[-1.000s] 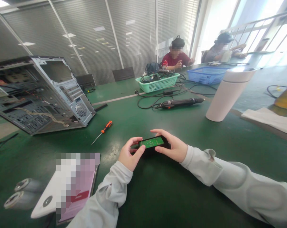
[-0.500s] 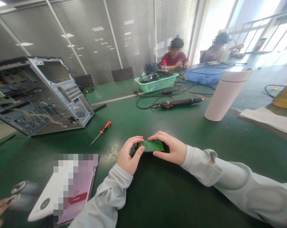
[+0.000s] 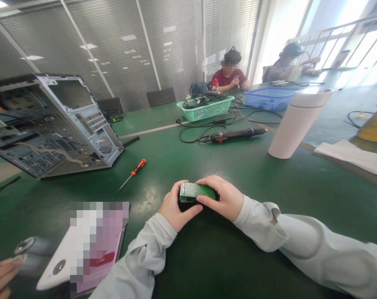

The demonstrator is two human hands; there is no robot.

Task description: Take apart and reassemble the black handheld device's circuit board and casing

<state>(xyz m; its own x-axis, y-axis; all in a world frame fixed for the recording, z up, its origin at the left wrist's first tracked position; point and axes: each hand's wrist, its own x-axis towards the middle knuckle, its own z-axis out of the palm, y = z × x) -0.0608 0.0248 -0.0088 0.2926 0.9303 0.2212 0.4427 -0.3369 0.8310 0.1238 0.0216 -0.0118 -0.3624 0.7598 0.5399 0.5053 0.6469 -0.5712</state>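
Observation:
A green circuit board (image 3: 193, 189) lies over a black part (image 3: 187, 205) near the middle of the head view. The board's left end stands raised above the black part. My left hand (image 3: 179, 209) wraps round the left end of the black part, its thumb along the near side. From the right, my right hand (image 3: 222, 195) grips the board, fingers on the far edge and thumb on the near edge. An orange and black screwdriver (image 3: 139, 166) lies on the green table (image 3: 163, 153), left of and beyond my hands.
An open computer case (image 3: 82, 120) stands at left. Beyond are a power screwdriver (image 3: 238, 135), green basket (image 3: 207, 109), blue basket (image 3: 267, 99) and pink cup (image 3: 296, 124). Near left are a phone (image 3: 63, 257), metal cylinders (image 3: 32, 263) and another person's hand (image 3: 1, 276). Two people sit behind.
The board's left end has tilted up off the black part. My left thumb has moved off the board to the near side, and my right hand has shifted slightly left.

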